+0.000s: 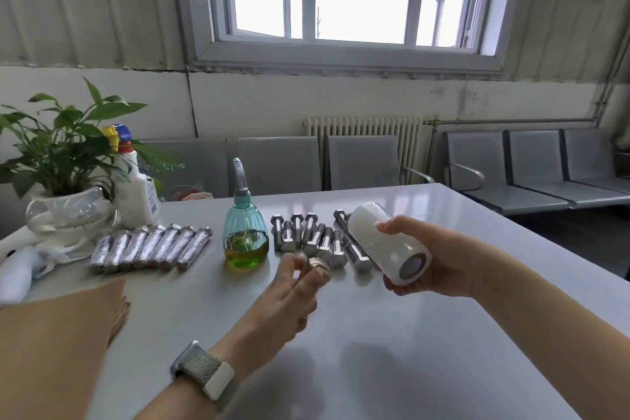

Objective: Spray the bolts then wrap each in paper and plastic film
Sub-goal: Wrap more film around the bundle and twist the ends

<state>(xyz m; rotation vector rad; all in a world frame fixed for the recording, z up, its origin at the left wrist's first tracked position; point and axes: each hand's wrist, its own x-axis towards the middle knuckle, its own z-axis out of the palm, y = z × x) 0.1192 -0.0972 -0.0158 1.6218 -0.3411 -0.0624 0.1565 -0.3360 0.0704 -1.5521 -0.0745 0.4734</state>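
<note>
Paper-wrapped bolt pinched at the tips of the left hand, fingers curled round it, just in front of the spray bottle and above the counter; image blurred there, exact contact points not resolvable. Roll of plastic film gripped in the right hand, thumb on top, fingers underneath, roll tilted with its core end toward the camera, right of the spray bottle. Bare bolts lying in a row on the counter between spray bottle and roll, some partly hidden behind the roll. Wrapped bolts side by side left of the spray bottle. Brown paper sheets stacked front-left of the bottle. Potted plant and white trigger bottle far left behind.
</note>
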